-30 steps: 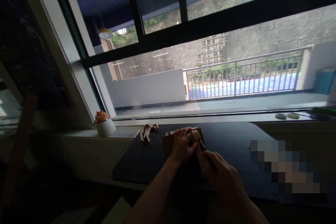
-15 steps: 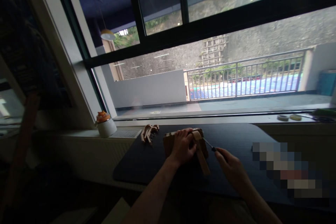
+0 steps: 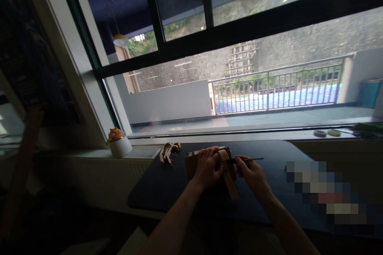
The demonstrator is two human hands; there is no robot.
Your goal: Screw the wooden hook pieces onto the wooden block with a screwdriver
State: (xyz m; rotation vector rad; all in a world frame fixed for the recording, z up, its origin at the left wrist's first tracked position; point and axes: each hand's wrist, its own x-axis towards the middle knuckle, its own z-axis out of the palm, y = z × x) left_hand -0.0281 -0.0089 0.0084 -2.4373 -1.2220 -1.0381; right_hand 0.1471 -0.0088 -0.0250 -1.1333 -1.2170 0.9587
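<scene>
A brown leather piece (image 3: 192, 162) lies on a dark mat (image 3: 161, 187) by the window. My left hand (image 3: 207, 167) presses down on it, fingers curled over its top and over a pale leather strap (image 3: 229, 179) that runs toward me. My right hand (image 3: 251, 172) is closed around a thin dark tool (image 3: 249, 159), held level, its tip pointing left at the leather beside the strap.
A bundle of pale leather strips (image 3: 168, 150) lies at the mat's far left corner. A white pot with an orange lid (image 3: 118, 142) stands on the sill by a vent grille (image 3: 141, 152). Two tape rolls (image 3: 326, 132) sit far right.
My right hand has moved from over the strap out to the right, then back in to the leather, with the tool now held level. My left hand has stayed on the leather.
</scene>
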